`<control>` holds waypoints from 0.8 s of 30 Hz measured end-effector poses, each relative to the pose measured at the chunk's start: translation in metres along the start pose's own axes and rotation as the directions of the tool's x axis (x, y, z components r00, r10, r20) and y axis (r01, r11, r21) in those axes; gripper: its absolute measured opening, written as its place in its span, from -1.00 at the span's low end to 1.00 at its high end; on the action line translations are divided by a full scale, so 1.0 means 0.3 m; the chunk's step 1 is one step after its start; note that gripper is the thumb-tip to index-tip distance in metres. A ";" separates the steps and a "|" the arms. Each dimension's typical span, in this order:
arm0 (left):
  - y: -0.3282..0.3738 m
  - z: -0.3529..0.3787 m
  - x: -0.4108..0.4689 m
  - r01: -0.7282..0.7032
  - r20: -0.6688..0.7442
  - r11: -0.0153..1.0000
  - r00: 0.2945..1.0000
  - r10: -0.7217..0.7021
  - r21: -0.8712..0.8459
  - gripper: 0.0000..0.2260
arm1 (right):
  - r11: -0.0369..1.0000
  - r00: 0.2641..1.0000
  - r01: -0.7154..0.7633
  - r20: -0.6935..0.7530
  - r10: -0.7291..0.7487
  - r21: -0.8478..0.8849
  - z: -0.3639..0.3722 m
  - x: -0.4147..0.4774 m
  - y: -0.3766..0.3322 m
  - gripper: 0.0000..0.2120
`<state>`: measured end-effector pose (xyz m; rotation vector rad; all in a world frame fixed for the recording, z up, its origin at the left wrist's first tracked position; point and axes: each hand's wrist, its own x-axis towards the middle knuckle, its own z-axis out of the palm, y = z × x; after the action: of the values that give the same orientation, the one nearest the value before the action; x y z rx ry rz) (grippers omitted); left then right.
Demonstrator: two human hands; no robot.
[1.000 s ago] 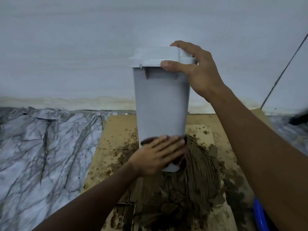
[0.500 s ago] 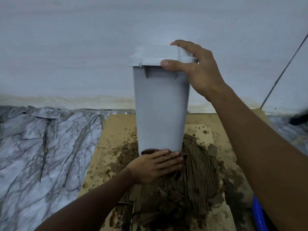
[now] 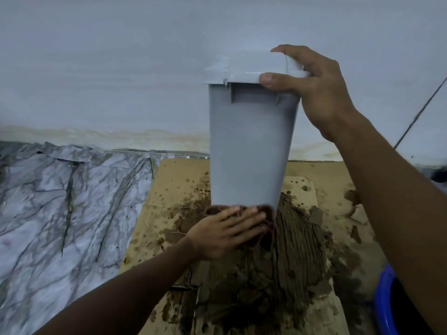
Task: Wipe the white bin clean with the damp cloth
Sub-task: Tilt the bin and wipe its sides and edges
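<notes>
Muddy cardboard [image 3: 174, 180] met a pale wall [image 3: 108, 68]. The right hand [image 3: 321, 93] clasped the white bin [image 3: 249, 146]; the left hand [image 3: 222, 234] pressed the cloth [image 3: 267, 210], fingers [image 3: 244, 217] flat.

One person's arms, both bare to the frame's edge. The left hand [image 3: 225, 234], at the foot of the white bin [image 3: 249, 141], has short pale fingernails; the right hand [image 3: 321, 93], at the bin's top, has a short thumbnail.

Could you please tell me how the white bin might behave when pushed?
The bin tapers to a narrow base, so it probably tips easily; the right hand grips its top. Its straight walls look stiff under the left hand pressing the cloth.
</notes>
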<state>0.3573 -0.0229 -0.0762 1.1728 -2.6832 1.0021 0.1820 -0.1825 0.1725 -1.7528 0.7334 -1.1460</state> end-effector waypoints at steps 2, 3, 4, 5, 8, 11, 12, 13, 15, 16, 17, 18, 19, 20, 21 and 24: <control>-0.001 0.008 -0.012 -0.053 0.026 0.998 0.998 0.052 0.026 -0.25 | 1.000 1.000 0.002 -0.012 -0.001 0.020 -0.003 0.005 0.003 -0.50; -0.027 -0.001 0.003 -0.016 -0.006 1.000 1.000 0.016 -0.007 -0.29 | 1.000 1.000 0.002 -0.020 -0.002 0.027 -0.003 0.007 0.004 -0.50; -0.067 -0.022 0.032 0.049 -0.059 0.997 0.997 -0.052 -0.056 -0.36 | 0.999 1.000 0.004 -0.027 -0.003 0.032 -0.001 0.008 0.003 -0.49; -0.117 -0.051 0.070 0.140 -0.128 0.984 0.980 -0.154 -0.113 -0.43 | 0.999 0.999 0.006 -0.033 -0.005 0.035 0.003 0.010 0.004 -0.49; -0.276 -0.156 0.193 0.417 -0.298 0.817 0.783 -0.545 -0.398 -0.50 | 0.999 0.999 0.007 -0.033 -0.005 0.040 0.023 0.012 0.003 -0.46; -0.313 -0.212 0.277 0.498 -0.245 0.487 0.474 -0.846 -0.718 -0.50 | 0.999 1.000 0.005 -0.030 -0.004 0.032 0.035 0.013 -0.001 -0.45; -0.290 -0.210 0.282 0.496 -0.204 0.402 0.405 -0.891 -0.770 -0.48 | 1.000 1.000 0.002 -0.031 -0.001 0.028 0.036 0.013 -0.001 -0.45; -0.257 -0.200 0.274 0.501 -0.177 0.358 0.373 -0.911 -0.788 -0.47 | 1.000 1.000 -0.002 -0.031 0.002 0.024 0.035 0.011 -0.001 -0.45; -0.173 -0.156 0.221 0.557 -0.167 0.429 0.459 -0.873 -0.711 -0.46 | 1.000 0.999 -0.005 -0.037 0.006 0.019 0.031 0.008 -0.001 -0.46; -0.129 -0.124 0.182 0.583 -0.180 0.551 0.572 -0.800 -0.597 -0.46 | 1.000 0.999 -0.004 -0.039 0.005 0.022 0.030 0.007 -0.001 -0.45; -0.086 -0.089 0.140 0.551 -0.188 0.703 0.711 -0.678 -0.450 -0.47 | 1.000 0.999 -0.003 -0.037 0.004 0.024 0.030 0.006 -0.001 -0.44; -0.044 -0.058 0.099 0.454 -0.170 0.833 0.837 -0.520 -0.317 -0.47 | 1.000 0.999 -0.003 -0.036 0.003 0.021 0.031 0.005 -0.001 -0.44; -0.004 -0.034 0.065 0.321 -0.122 0.920 0.927 -0.354 -0.226 -0.44 | 1.000 0.999 -0.003 -0.033 0.004 0.015 0.034 0.004 -0.001 -0.43; 0.034 -0.015 0.043 0.178 -0.057 0.970 0.980 -0.190 -0.168 -0.37 | 1.000 0.999 -0.005 -0.031 0.005 0.008 0.037 0.005 0.000 -0.43; 0.064 -0.006 0.031 0.051 0.012 0.991 0.999 -0.050 -0.123 -0.32 | 1.000 0.999 -0.006 -0.032 0.007 0.002 0.039 0.005 0.000 -0.44; 0.070 -0.016 0.073 -0.093 0.073 0.994 0.993 0.096 -0.053 -0.36 | 1.000 0.999 -0.008 -0.039 0.008 -0.007 0.038 0.007 0.002 -0.45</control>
<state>0.3268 -0.0235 -0.0775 1.1063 -2.8293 0.9146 0.1934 -0.1805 0.1706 -1.7365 0.7680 -1.1761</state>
